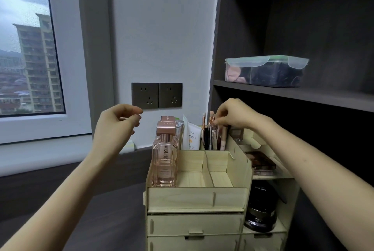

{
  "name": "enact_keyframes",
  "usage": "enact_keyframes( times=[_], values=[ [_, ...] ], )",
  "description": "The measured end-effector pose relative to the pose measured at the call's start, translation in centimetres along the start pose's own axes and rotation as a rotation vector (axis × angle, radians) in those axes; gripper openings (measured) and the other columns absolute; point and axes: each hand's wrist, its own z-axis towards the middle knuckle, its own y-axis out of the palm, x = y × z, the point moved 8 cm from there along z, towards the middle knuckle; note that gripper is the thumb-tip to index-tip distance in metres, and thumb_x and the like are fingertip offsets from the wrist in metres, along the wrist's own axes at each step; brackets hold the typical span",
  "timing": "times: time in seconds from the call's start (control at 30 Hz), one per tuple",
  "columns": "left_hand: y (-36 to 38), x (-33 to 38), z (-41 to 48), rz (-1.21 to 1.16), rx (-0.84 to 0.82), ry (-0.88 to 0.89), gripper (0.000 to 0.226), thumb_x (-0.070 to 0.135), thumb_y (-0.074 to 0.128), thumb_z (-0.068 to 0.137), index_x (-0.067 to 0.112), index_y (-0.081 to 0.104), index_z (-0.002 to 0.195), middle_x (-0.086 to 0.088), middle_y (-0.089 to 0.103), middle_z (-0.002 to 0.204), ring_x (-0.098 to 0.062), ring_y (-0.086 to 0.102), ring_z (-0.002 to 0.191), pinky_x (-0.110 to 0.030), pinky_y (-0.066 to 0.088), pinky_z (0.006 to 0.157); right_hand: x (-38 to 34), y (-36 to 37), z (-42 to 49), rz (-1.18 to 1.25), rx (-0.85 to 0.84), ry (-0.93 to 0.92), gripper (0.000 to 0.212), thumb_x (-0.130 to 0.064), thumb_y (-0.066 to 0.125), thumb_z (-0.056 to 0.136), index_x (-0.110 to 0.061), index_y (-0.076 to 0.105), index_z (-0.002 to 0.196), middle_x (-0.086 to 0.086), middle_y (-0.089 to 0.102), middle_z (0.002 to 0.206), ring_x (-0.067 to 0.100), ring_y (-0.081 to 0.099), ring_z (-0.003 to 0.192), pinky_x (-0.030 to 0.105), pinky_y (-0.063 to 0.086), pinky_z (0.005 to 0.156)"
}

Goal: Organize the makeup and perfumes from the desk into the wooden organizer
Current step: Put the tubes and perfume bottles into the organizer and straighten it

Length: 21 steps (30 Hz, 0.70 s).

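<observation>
A pale wooden organizer (194, 198) stands on the dark desk. Two pink perfume bottles (165, 159) with rose-gold caps stand in its front left compartment. Behind them are white tubes (193, 137) and a rear slot full of makeup brushes (212, 133). My right hand (232, 116) hovers over that slot, fingertips pinching the top of a brush. My left hand (116, 125) floats left of the bottles, fingers loosely curled, holding nothing I can see. An eyeshadow palette (261, 162) lies on the right side shelf, and a black jar (260, 210) sits below it.
Two dark wall sockets (156, 95) sit behind the organizer. A lidded plastic box (265, 71) rests on the dark shelf (303, 94) at the upper right. A window (26, 48) fills the left. The organizer's drawers (194, 224) are closed.
</observation>
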Motion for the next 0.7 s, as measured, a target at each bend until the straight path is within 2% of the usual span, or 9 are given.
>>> enact_keyframes(
  times=[0.1, 0.13, 0.23, 0.3, 0.4, 0.5, 0.57, 0.7],
  values=[
    [-0.4, 0.0, 0.1, -0.009, 0.009, -0.006, 0.028, 0.006, 0.055, 0.085, 0.029, 0.066, 0.074, -0.002, 0.069, 0.08, -0.014, 0.062, 0.073, -0.021, 0.044, 0.058, 1.7, -2.1, -0.2, -0.027, 0.09, 0.078, 0.014, -0.017, 0.067, 0.084, -0.008, 0.075, 0.09, 0.001, 0.068, 0.085, 0.015, 0.064, 0.081, 0.025, 0.048, 0.071],
    [-0.4, 0.0, 0.1, -0.009, 0.013, -0.008, 0.028, 0.005, 0.055, 0.084, 0.029, 0.066, 0.074, -0.002, 0.069, 0.08, -0.014, 0.062, 0.073, -0.021, 0.043, 0.058, 2.2, -2.2, -0.3, -0.048, 0.079, 0.107, 0.013, -0.016, 0.067, 0.084, -0.007, 0.075, 0.09, 0.003, 0.068, 0.084, 0.016, 0.064, 0.079, 0.025, 0.048, 0.07],
    [-0.3, -0.1, 0.1, -0.001, 0.007, -0.014, 0.028, 0.005, 0.055, 0.085, 0.028, 0.066, 0.074, -0.003, 0.069, 0.081, -0.016, 0.062, 0.074, -0.022, 0.044, 0.059, 3.2, -0.7, -0.6, 0.013, -0.019, 0.164, 0.009, -0.005, 0.067, 0.082, -0.001, 0.074, 0.086, 0.009, 0.068, 0.072, 0.016, 0.06, 0.057, 0.022, 0.05, 0.054],
    [0.0, -0.2, 0.0, 0.01, -0.006, -0.02, 0.027, 0.005, 0.055, 0.086, 0.027, 0.066, 0.076, -0.003, 0.069, 0.083, -0.016, 0.062, 0.076, -0.023, 0.045, 0.06, 3.2, 0.2, -0.7, 0.047, -0.026, 0.175, 0.007, -0.002, 0.067, 0.082, 0.0, 0.073, 0.086, 0.006, 0.065, 0.069, 0.015, 0.059, 0.053, 0.021, 0.05, 0.051],
    [0.5, -0.3, -0.1, 0.006, -0.018, -0.029, 0.025, 0.005, 0.056, 0.086, 0.025, 0.067, 0.077, -0.004, 0.068, 0.082, -0.017, 0.062, 0.076, -0.022, 0.045, 0.06, 2.7, 0.5, -0.1, 0.089, 0.06, 0.17, 0.004, -0.004, 0.071, 0.08, -0.002, 0.073, 0.083, 0.0, 0.061, 0.063, 0.015, 0.058, 0.054, 0.023, 0.052, 0.055],
    [1.0, -0.3, -0.2, 0.016, -0.024, -0.026, 0.022, 0.004, 0.056, 0.086, 0.022, 0.067, 0.078, -0.005, 0.068, 0.082, -0.016, 0.062, 0.074, -0.022, 0.045, 0.059, 2.0, 0.6, 0.7, 0.102, 0.097, 0.151, 0.007, -0.004, 0.073, 0.077, -0.001, 0.073, 0.084, 0.008, 0.067, 0.076, 0.016, 0.057, 0.061, 0.032, 0.055, 0.071],
    [1.2, -0.4, -0.2, 0.02, -0.027, -0.027, 0.022, 0.004, 0.056, 0.086, 0.021, 0.067, 0.079, -0.005, 0.068, 0.082, -0.016, 0.061, 0.073, -0.022, 0.045, 0.059, 1.5, 0.8, 1.1, 0.075, 0.067, 0.146, 0.007, -0.003, 0.072, 0.078, 0.0, 0.074, 0.084, 0.013, 0.07, 0.083, 0.018, 0.059, 0.068, 0.033, 0.055, 0.075],
    [1.2, -0.8, 0.0, 0.027, -0.024, -0.029, 0.022, 0.004, 0.056, 0.086, 0.022, 0.067, 0.079, -0.004, 0.068, 0.082, -0.016, 0.062, 0.074, -0.022, 0.045, 0.059, 0.8, 0.3, 1.5, 0.073, 0.03, 0.126, 0.007, 0.001, 0.067, 0.078, 0.0, 0.075, 0.079, 0.009, 0.067, 0.075, 0.006, 0.053, 0.052, 0.018, 0.047, 0.052]
  ],
)
